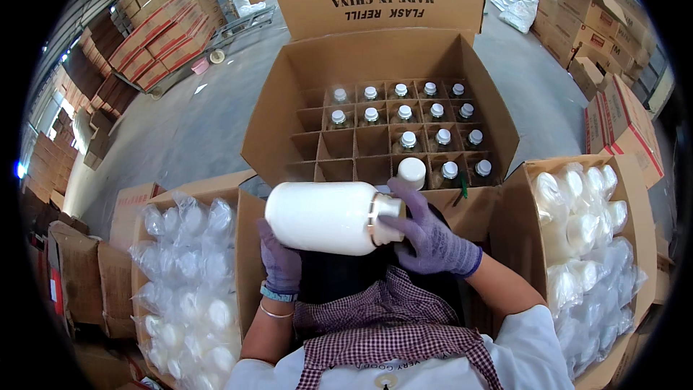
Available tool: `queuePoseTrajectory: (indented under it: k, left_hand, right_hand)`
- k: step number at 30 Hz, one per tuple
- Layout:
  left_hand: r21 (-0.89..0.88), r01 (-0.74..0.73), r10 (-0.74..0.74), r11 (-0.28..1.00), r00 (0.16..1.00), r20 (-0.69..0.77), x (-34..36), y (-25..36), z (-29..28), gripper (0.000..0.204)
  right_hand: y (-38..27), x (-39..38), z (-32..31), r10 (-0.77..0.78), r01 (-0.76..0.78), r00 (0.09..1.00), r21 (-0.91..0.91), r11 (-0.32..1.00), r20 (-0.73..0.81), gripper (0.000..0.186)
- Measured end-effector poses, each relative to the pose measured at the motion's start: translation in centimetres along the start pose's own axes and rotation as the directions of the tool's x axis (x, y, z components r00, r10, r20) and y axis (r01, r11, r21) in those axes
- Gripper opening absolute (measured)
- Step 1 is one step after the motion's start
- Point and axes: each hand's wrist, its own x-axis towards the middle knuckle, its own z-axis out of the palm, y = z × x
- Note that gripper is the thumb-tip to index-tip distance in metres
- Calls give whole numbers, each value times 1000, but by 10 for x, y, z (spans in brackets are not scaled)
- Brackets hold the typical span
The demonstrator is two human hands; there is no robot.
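Now we hold white flask [325, 217] sideways above divided carton [375, 152]: left hand [280, 263] cupping base, right hand [426, 235] wrapped round neck (cap end). Next calls for upending into empty cell.

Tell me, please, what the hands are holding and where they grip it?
A white flask lies sideways: the left hand supports its body underneath, the right hand grips its neck end.

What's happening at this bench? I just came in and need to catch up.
A person in purple gloves holds a white flask sideways over their lap: left hand under its body, right hand at its neck. In front stands an open divided carton, mostly filled with capped flasks; its left cells are empty. Boxes of bagged white parts flank both sides.
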Motion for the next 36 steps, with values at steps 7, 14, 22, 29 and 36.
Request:
queuePoseTrajectory:
  k: [7, 14, 22, 29, 36]
  left_hand:
    - [469, -241, 204, 849, 970, 129, -1, -14, 0, 63]
    - [718, -552, 397, 424, 826, 400, 20, -12, 29, 54]
    - [-789, 428, -249, 441, 903, 351, 68, -22, 88, 62]
    - [-331, 60, 32, 942, 964, 264, 68, -24, 100, 47]
    - [627, -771, 127, 106, 636, 761, 141, -95, 75, 45]
  right_hand:
    - [2, -65, 72, 738, -689, 610, 653, 315, 288, 108]
    - [-52, -78, 75, 482, -498, 861, 465, 732, 163, 131]
    - [-23, -63, 103, 749, -443, 655, 756, 482, -94, 116]
    - [61, -38, 25, 804, -211, 495, 853, 477, -328, 98]
    - [117, -77, -8, 753, -470, 515, 600, 647, -409, 77]
